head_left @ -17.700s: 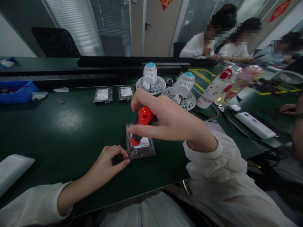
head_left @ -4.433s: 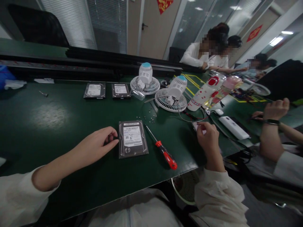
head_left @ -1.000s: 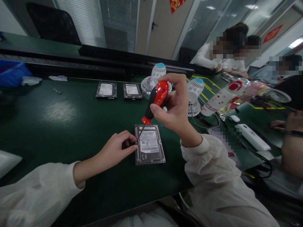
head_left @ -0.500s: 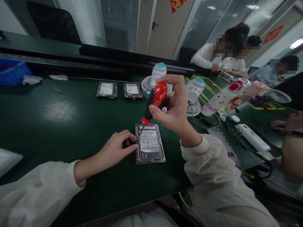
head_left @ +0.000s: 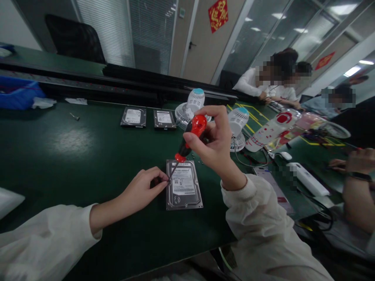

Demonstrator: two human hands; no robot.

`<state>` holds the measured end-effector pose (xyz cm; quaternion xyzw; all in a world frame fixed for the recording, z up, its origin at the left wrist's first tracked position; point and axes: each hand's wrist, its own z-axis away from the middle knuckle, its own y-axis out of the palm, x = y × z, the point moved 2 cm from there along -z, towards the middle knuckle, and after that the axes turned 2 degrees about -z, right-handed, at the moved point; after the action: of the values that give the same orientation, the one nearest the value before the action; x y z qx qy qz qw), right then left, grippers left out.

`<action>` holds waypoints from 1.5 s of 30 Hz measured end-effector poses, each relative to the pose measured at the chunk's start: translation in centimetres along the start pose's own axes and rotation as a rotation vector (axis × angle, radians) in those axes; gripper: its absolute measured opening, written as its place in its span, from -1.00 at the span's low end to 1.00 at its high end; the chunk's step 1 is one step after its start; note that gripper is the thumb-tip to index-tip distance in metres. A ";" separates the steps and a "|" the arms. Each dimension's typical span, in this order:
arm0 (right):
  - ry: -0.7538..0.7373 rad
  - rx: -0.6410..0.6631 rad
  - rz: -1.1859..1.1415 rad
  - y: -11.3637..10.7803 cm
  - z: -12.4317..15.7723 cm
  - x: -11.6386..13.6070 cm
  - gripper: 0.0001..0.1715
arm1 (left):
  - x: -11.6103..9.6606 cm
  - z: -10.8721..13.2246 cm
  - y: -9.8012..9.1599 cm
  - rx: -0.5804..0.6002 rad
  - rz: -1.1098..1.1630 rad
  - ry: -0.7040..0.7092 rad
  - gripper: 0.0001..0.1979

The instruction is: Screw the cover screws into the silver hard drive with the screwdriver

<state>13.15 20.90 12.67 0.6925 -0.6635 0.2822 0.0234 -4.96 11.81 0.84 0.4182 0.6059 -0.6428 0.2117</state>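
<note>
Right hand (head_left: 216,143), closed round driver (head_left: 184,150), tip at left edge of drive (head_left: 183,182); left hand (head_left: 144,185), fingertips nearly meeting there, hold unclear; screws (head_left: 199,162) loose beyond drive; cover still on.

My screwdriver handle (head_left: 199,125) looks glossy plastic; the hard drive (head_left: 185,185), smooth metal; my sleeves (head_left: 258,214), wrinkled cloth.

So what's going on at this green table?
A person's right hand grips a red-and-black screwdriver, tilted, its tip at the left edge of a hard drive lying label up. The left hand has its fingertips beside that tip; whether they pinch a screw is too small to tell. Two more hard drives lie farther back.
</note>
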 end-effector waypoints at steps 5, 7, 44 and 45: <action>-0.036 0.097 0.087 -0.5 0.1 0.3 -0.59 | 0.2 0.0 0.1 0.005 0.004 -0.005 -0.85; -0.016 0.114 0.077 -0.6 -0.1 0.6 -0.60 | 0.2 0.0 0.1 0.008 -0.010 -0.009 -0.84; -0.014 0.268 0.158 -2.3 -1.4 2.7 -0.51 | 0.5 0.0 -0.1 -0.012 0.010 0.005 -0.85; -0.022 0.287 0.140 -2.3 -1.4 2.8 -0.48 | 0.5 0.0 -0.1 -0.008 0.013 0.002 -0.84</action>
<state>14.69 19.23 15.83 0.6440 -0.6630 0.3675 -0.1029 -5.29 11.94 0.52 0.4220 0.6059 -0.6385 0.2169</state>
